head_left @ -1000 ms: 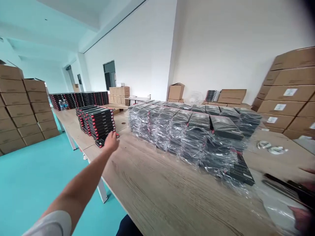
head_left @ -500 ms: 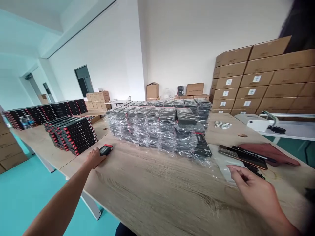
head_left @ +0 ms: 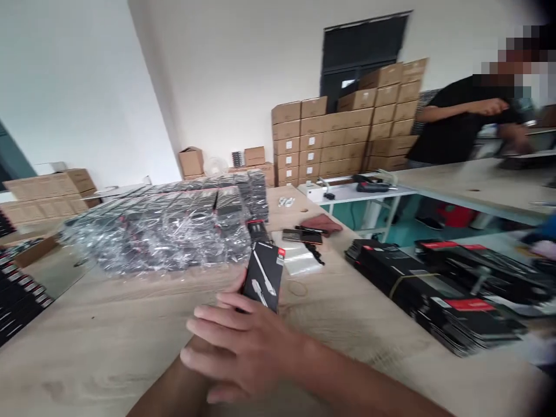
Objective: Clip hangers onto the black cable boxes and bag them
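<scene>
A slim black cable box (head_left: 264, 272), printed with white cable connectors and a red corner, is held up over the wooden table. My left hand (head_left: 238, 285) grips it from behind on its left side and is mostly hidden. Across it lies my right hand (head_left: 243, 341), fingers stretched out to the left and holding nothing I can see. Beyond the box sit plastic-wrapped stacks of black boxes (head_left: 182, 226) and a clear plastic sheet (head_left: 297, 260).
On the right lie bundles of flat black cartons (head_left: 417, 284), one with a rubber band. Past the sheet are a phone (head_left: 302, 236) and a reddish cloth (head_left: 324, 225). More black boxes (head_left: 21, 295) stand at left. A person in black (head_left: 456, 121) works at another table.
The view has swung right. My left hand has brought the cable box from beside the left stack to in front of me. My right hand has come over the left.
</scene>
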`<state>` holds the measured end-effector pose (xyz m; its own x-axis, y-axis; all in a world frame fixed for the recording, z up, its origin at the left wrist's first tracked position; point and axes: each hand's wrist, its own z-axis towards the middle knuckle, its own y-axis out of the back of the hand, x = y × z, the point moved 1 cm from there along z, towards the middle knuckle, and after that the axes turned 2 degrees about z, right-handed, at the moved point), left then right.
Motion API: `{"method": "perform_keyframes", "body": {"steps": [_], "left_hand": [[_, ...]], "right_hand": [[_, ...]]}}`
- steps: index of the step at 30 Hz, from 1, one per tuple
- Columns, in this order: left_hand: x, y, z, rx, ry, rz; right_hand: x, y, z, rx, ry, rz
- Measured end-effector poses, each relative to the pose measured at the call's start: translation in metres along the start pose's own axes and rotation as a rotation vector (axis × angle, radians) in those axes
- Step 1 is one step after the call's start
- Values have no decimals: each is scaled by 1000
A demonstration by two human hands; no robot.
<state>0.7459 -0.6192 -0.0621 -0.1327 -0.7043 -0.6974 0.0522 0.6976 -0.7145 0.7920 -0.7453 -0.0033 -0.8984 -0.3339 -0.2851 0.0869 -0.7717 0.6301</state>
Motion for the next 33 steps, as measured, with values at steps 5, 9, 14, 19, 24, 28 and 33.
{"method": "perform_keyframes", "body": {"steps": [5, 9, 14, 19, 24, 28, 33], "left_hand": [[7, 1, 15, 51, 16, -17], [10, 18, 10, 46, -31, -81], [6, 37, 5, 92, -36, -130], [-6, 45, 8, 72, -25, -120], [-4, 48, 10, -82, -48, -142], [3, 46, 11, -278, -41, 16], [5, 41, 13, -405, -200, 369]], "right_hand": [[-117, 15, -56, 162, -1007, -345], [-164, 7, -107, 11, -1186, -317], [-131, -31, -139, -214, -1175, -268], [-130, -27, -166, -213, -1260, -229], [-129, -26, -160, 39, -1202, -151], [-121, -41, -151, 311, -1145, -125], [-128, -43, -157, 249, -1247, -38]]}}
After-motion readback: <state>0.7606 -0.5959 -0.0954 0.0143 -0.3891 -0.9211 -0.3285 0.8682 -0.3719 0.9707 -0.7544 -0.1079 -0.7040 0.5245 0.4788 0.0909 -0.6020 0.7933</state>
